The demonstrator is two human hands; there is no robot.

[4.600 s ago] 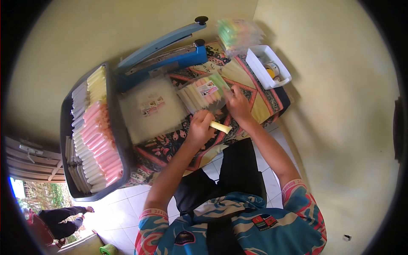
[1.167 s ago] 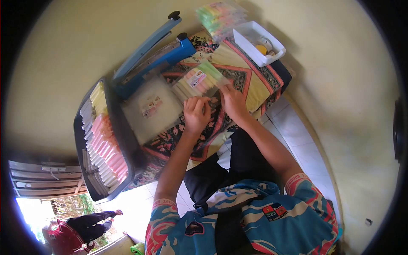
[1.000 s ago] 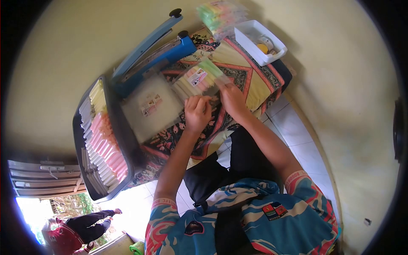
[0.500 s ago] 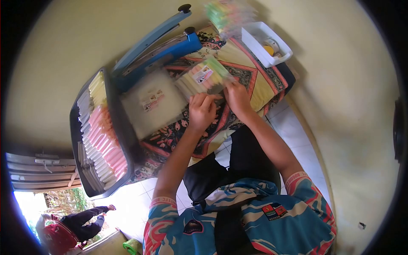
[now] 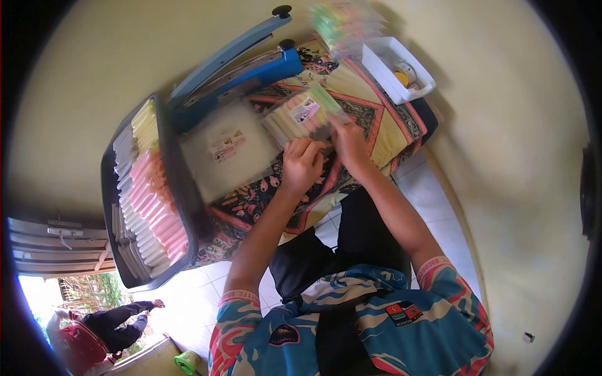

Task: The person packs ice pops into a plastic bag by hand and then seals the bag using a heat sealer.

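A clear packet of pastel green, pink and cream sticks, with a white label, lies over the patterned cloth. My left hand has its fingers curled at the packet's near edge. At the packet's right corner, my right hand pinches the plastic. To the left of the packet lies a stack of flat clear bags with a printed label. A black tub further left holds rows of wrapped sticks in pink, white, yellow and grey.
Behind the bags stands a blue sealer with its arm raised. At the back right are filled packets and a white tray with small items. A person is by the doorway, near a green bin.
Both hands keep their hold on the packet with barely any shift. The view has moved slightly, and the person by the doorway appears a little further left.
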